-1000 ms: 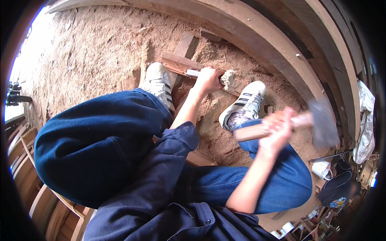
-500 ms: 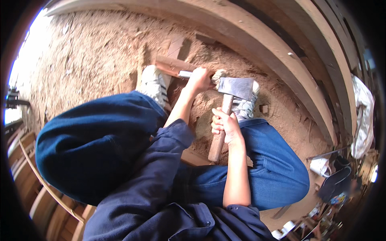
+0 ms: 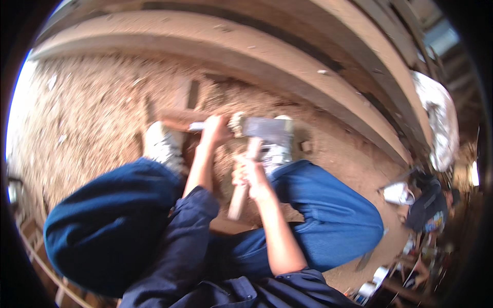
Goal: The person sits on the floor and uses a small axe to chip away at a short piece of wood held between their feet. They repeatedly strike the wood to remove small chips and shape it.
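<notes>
My left hand (image 3: 216,129) is closed round a chisel (image 3: 236,124) lying sideways. Its pale, frayed handle end sticks out to the right of my fist, and its metal part shows on the left. That metal end meets a reddish-brown piece of wood (image 3: 174,117) on the ground by my left shoe (image 3: 160,146). In my right hand (image 3: 250,174) is the wooden handle of a hatchet (image 3: 267,130). The hatchet's broad grey head lies just right of the frayed end; motion blur hides whether they touch. Part of my right shoe (image 3: 277,154) shows beneath the head.
Long timber beams (image 3: 246,46) curve across the far side and right. A small wood block (image 3: 306,147) lies on the sawdust-covered ground (image 3: 97,97). A white sack (image 3: 436,120) and a white bucket-like container (image 3: 398,194) are at the right, with clutter at lower right.
The view has swung, so everything sits further left and a little lower in the picture. Both hands keep their grips, with the hatchet head still close to the chisel's frayed end.
</notes>
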`<control>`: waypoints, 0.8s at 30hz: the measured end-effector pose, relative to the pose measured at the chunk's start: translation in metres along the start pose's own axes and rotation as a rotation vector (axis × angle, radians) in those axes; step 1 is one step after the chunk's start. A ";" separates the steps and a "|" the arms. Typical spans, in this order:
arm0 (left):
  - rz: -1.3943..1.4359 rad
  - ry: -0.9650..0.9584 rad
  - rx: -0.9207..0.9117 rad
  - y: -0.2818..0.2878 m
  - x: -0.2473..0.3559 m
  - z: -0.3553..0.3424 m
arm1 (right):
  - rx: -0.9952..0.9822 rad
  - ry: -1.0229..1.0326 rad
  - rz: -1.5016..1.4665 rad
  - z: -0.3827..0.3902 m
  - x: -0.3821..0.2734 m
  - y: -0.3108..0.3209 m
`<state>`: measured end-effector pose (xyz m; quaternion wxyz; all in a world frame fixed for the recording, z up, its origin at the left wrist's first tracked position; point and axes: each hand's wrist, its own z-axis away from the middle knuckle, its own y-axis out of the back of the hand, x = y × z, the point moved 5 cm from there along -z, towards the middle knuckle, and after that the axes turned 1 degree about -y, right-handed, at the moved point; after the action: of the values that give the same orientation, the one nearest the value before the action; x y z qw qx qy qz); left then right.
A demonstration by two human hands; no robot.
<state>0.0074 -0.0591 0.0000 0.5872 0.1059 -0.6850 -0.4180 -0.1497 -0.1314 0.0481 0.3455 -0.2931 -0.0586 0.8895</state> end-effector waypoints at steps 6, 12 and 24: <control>0.210 -0.182 0.186 -0.010 0.001 0.001 | -0.026 0.172 -0.103 -0.002 -0.015 0.003; 0.003 -0.279 0.328 -0.022 -0.022 0.005 | -0.137 0.152 -0.117 0.008 -0.007 -0.013; 0.081 -0.240 0.186 -0.021 -0.017 0.002 | 0.400 0.314 0.507 0.012 -0.045 0.041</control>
<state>0.0031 -0.0598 -0.0266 0.5052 0.0815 -0.7898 -0.3382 -0.1538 -0.1904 0.0669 0.1693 -0.3582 0.2450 0.8849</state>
